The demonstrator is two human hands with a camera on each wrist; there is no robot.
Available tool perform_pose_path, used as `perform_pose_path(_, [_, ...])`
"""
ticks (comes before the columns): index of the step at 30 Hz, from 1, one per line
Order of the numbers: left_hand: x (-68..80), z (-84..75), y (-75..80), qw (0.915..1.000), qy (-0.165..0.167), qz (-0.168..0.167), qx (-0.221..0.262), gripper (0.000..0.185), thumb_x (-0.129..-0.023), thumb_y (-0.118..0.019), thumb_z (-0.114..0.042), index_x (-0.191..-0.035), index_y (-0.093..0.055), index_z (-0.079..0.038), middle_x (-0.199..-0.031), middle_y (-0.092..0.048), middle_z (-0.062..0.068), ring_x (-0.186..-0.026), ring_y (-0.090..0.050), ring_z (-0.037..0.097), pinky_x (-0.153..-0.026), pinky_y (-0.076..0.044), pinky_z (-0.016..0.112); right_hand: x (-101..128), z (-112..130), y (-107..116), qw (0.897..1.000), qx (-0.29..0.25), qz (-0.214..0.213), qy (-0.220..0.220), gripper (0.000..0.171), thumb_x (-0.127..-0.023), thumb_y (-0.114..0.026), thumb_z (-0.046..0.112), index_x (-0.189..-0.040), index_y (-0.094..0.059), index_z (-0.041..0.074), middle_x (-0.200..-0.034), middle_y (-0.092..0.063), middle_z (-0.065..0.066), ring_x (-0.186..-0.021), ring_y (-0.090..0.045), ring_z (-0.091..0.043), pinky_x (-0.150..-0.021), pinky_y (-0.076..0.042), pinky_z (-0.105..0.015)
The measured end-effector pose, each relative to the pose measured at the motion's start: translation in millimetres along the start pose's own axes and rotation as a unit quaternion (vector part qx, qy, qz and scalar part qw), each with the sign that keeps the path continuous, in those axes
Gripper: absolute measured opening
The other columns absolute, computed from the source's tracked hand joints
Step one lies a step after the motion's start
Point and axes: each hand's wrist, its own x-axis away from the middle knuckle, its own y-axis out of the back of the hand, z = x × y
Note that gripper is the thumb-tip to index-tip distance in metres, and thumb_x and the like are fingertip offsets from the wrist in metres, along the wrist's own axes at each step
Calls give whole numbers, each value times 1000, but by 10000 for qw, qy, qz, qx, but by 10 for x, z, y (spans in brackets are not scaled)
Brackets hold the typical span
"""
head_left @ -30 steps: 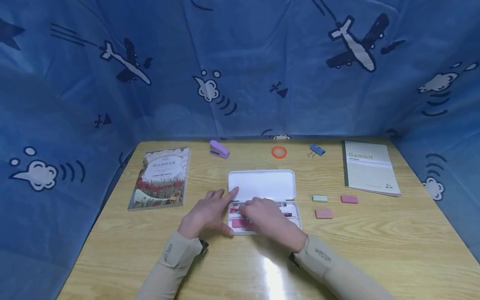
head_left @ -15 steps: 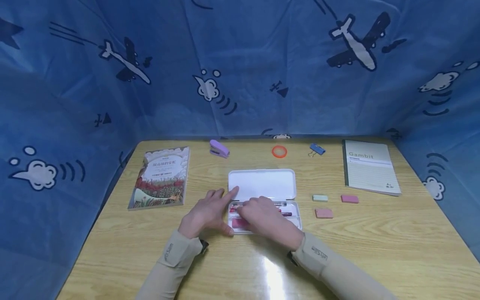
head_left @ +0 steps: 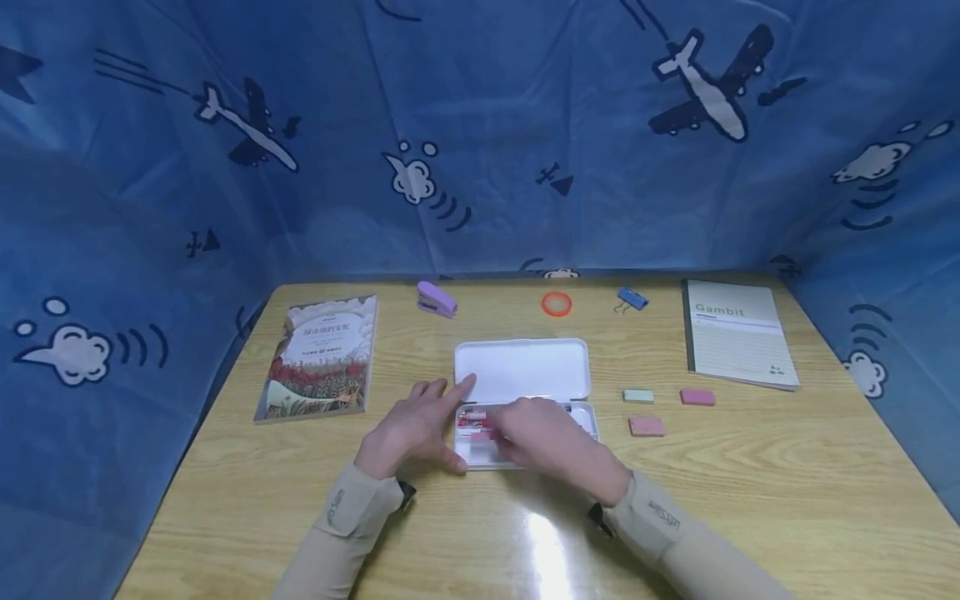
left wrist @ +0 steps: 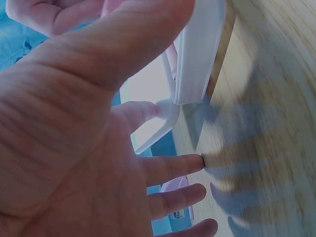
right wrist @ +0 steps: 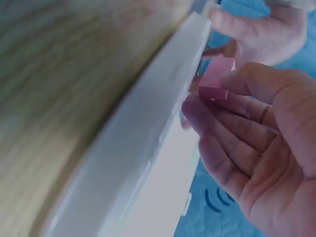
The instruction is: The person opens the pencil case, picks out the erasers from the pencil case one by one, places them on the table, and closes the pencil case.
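An open white pencil case (head_left: 522, 371) lies in the middle of the wooden table (head_left: 750, 483); its tray holds pens with red parts. My left hand (head_left: 416, 425) rests flat at the tray's left end, with straight fingers and the index tip touching the lid's corner. The left wrist view shows that hand (left wrist: 98, 148) against the case's end (left wrist: 197, 59). My right hand (head_left: 551, 442) hovers over the tray and covers most of it. In the right wrist view its thumb and fingers pinch a small pink eraser (right wrist: 215, 78) just above the case's rim (right wrist: 163, 123).
A picture book (head_left: 318, 357) lies at the left and a purple stapler (head_left: 436, 298), an orange ring (head_left: 557, 304) and a blue binder clip (head_left: 630, 300) along the back. A Gambit notebook (head_left: 738, 333) lies at the right. Three loose erasers (head_left: 646, 427) sit right of the case.
The pink eraser that lay in the tray's front left part is now pinched in my right hand, which shifted slightly right. My left hand has stayed put.
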Motion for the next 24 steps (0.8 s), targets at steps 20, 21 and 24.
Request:
perform_pose_path(20, [23, 5, 4, 9998, 50, 50, 199, 130, -65, -94, -47, -164, -11, -35, -167, -24, 19, -153, -23, 43, -121, -29, 66, 855, -879, 321, 9855, -834, -949, -1135, 16, -77, -84, 0, -81, -74, 12, -78, -73, 2, -72, -66, -8, -66, -58, -25])
perform_pose_path(21, [23, 5, 5, 9998, 36, 49, 211, 130, -65, -94, -47, -164, -11, -34, -167, -24, 19, -153, -23, 43, -121, -29, 66, 915, -936, 338, 9842, -787, -980, -1248, 17, -76, -84, 1, -81, -74, 12, -78, -73, 3, -71, -65, -8, -65, -58, -26])
perform_pose_path(24, [16, 6, 0, 9997, 29, 47, 230, 130, -65, -94, -47, -164, -11, -35, -168, -23, 19, -154, -22, 43, -122, -28, 66, 1106, -1101, 398, 9805, -691, -972, -1562, 16, -76, -86, 6, -79, -73, 13, -76, -71, 4, -69, -62, -8, -63, -55, -28])
